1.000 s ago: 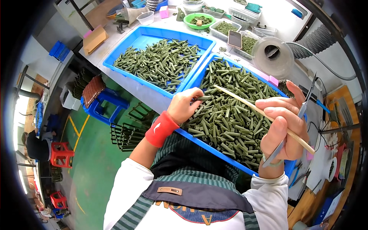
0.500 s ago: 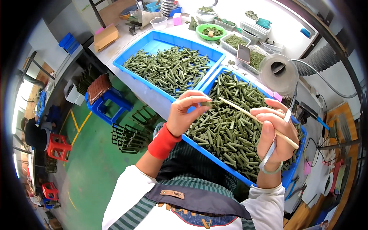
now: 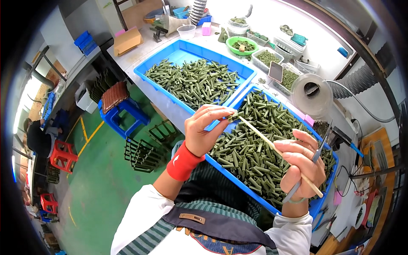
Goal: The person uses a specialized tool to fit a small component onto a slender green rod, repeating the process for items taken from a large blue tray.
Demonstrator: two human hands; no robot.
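Note:
Between the thumb and fingertips of my left hand (image 3: 203,131) is a short green tube piece (image 3: 235,117), pinched above the near blue tray (image 3: 229,175). A thin pale wooden stick (image 3: 262,136) slants from my right hand (image 3: 302,163) to this piece. Its tip meets the piece's right end; whether it goes inside is too small to tell. My right hand also grips a flat grey metal tool (image 3: 292,192), which crosses the stick. Below both hands, many loose green tube pieces (image 3: 248,163) fill the near tray.
Beyond the near tray, a second blue tray (image 3: 180,51) holds more green pieces. A phone (image 3: 276,72), a green bowl (image 3: 231,41), clear tubs and a funnel-shaped hood (image 3: 312,100) stand along the back right. A blue stool (image 3: 127,119) and dark racks (image 3: 146,155) are on the left floor.
The stick's tip has come to the tube piece, from a small gap before. My right hand has turned slightly, changing the metal tool's angle. The whole view has shifted a little.

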